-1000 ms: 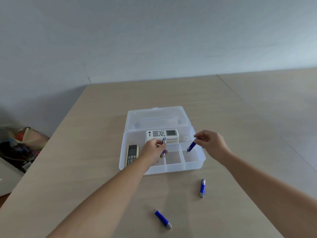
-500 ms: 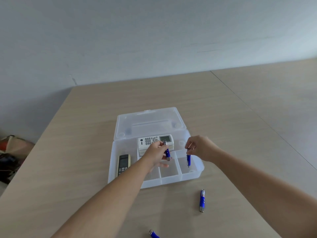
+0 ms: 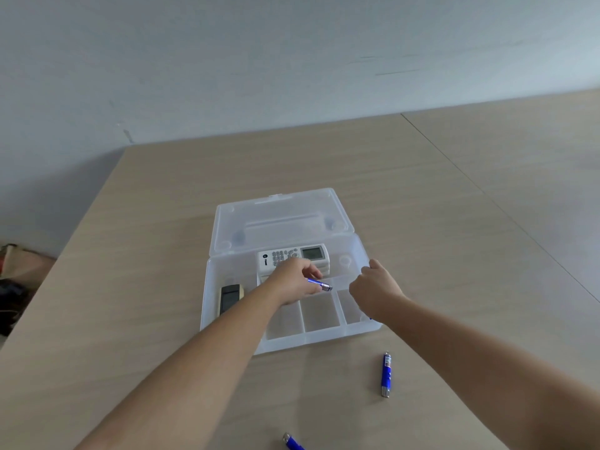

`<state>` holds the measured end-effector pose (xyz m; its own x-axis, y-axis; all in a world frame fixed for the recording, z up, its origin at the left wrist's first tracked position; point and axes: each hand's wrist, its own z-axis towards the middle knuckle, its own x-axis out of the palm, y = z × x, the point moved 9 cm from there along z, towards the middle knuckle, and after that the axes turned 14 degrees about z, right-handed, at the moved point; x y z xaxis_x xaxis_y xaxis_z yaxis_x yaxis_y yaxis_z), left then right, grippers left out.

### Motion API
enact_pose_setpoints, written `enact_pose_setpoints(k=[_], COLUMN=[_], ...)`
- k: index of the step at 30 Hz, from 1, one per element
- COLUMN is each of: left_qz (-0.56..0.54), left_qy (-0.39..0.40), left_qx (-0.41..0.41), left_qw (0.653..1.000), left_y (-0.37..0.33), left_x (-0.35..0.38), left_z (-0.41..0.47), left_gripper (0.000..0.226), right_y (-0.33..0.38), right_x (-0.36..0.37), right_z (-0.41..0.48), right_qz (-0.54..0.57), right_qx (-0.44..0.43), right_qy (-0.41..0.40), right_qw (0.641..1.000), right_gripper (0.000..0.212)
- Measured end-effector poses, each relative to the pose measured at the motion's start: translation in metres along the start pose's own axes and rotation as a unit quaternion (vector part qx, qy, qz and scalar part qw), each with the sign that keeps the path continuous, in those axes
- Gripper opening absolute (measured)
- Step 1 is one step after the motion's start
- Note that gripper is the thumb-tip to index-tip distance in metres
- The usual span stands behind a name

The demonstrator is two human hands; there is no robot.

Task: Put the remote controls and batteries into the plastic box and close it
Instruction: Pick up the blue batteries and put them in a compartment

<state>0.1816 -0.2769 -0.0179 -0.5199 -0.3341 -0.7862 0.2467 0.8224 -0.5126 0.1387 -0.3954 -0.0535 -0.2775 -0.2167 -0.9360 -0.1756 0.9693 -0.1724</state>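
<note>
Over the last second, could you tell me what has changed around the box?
Both hands lowered toward the clear plastic box. The left hand tipped its blue battery flat over the small compartments; the right hand now hides its battery. Unchanged: the white remote, dark remote, and two batteries on the table.

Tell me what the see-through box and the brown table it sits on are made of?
The see-through box looks like thin, frosted plastic: you can see the table and its own dividers faintly through the cloudy walls, and the open lid shows moulded bumps. The brown table looks like wood or a wood-print coating, since pale grain streaks run across it. Its matte, even surface hints at laminate, but that cannot be told for sure.
</note>
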Motion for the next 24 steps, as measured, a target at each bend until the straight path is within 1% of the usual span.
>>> enact_pose_setpoints(k=[1,4,8,10,12,13,15,17,18,20,22,24], left_qz=[-0.020,-0.083,-0.159,-0.178,-0.170,-0.146,-0.083,-0.036,-0.014,0.036,0.097,0.161], left_qy=[-0.023,-0.072,-0.088,-0.081,-0.077,-0.085,-0.099,-0.085,-0.069,-0.038,-0.019,0.001], left_qx=[-0.003,-0.028,-0.046,-0.038,-0.030,-0.025,-0.009,0.003,0.008,0.010,0.006,-0.008], left_qw=[1.000,0.994,0.982,0.980,0.982,0.985,0.992,0.996,0.998,0.999,0.995,0.987], left_y=[0.001,0.009,0.013,0.008,-0.004,-0.010,-0.026,-0.044,-0.052,-0.064,-0.071,-0.076], left_x=[-0.004,-0.009,-0.008,-0.007,-0.008,-0.010,-0.010,-0.002,0.006,0.023,0.042,0.059], left_z=[0.001,0.003,0.003,0.002,0.001,0.001,0.003,0.004,0.004,0.005,0.008,0.014], left_gripper=[0.020,0.023,0.022,0.020,0.017,0.019,0.022,0.024,0.023,0.017,0.022,0.030], right_y=[0.000,0.000,0.001,-0.002,-0.009,-0.013,-0.026,-0.043,-0.054,-0.077,-0.090,-0.091], right_x=[0.003,0.006,0.007,0.005,0.001,-0.002,-0.012,-0.028,-0.033,-0.032,-0.013,0.008], right_z=[0.001,0.001,0.000,0.000,-0.001,-0.003,-0.009,-0.020,-0.027,-0.042,-0.051,-0.056], right_qz=[-0.005,-0.025,-0.026,0.003,0.050,0.082,0.161,0.254,0.304,0.425,0.528,0.589], right_qx=[0.001,-0.003,-0.020,-0.018,-0.011,-0.012,0.001,0.027,0.051,0.112,0.170,0.195], right_qy=[0.003,0.014,0.027,0.014,-0.011,-0.032,-0.060,-0.112,-0.144,-0.185,-0.170,-0.134], right_qw=[1.000,1.000,0.999,1.000,0.999,0.996,0.985,0.960,0.940,0.879,0.814,0.773], right_gripper=[0.031,0.012,0.015,0.016,0.014,0.013,0.024,0.027,0.026,0.023,0.023,0.025])
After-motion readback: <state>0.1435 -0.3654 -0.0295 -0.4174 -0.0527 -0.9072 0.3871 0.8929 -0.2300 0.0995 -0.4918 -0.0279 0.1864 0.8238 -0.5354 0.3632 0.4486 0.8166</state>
